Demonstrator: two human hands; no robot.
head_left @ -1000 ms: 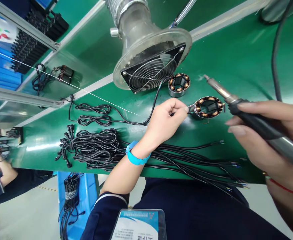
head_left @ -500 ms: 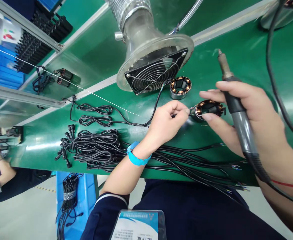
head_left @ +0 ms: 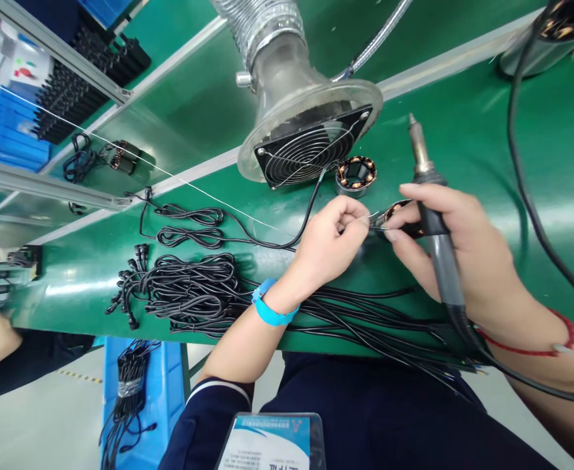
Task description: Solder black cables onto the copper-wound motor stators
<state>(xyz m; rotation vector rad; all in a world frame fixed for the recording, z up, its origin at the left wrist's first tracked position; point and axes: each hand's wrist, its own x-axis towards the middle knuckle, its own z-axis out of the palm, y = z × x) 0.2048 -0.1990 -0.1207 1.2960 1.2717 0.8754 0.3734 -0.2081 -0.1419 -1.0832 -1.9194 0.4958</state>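
My right hand (head_left: 477,261) is wrapped around a soldering iron (head_left: 441,261), its metal tip pointing up and away. Thumb and fingertips of that hand also close near a thin dark wire. My left hand (head_left: 330,238), wearing a blue wristband (head_left: 273,313), pinches thin wires (head_left: 375,226) that stick out toward the right fingers. Behind these fingers lies a motor stator (head_left: 397,210) with copper windings, partly hidden. A second stator (head_left: 356,176) stands farther back, a black cable (head_left: 311,199) running to its side.
A fume extraction hood (head_left: 311,140) with a fan grille hangs over the bench. Bundled black cables (head_left: 193,287) lie left, their ends stretching right along the front edge. A blue bin (head_left: 166,398) stands below. Another person's arm (head_left: 0,333) shows far left.
My right hand with the soldering iron has moved left, its thumb and fingertips closing in beside my left fingers. It covers more of the nearer stator. My left hand has barely moved.
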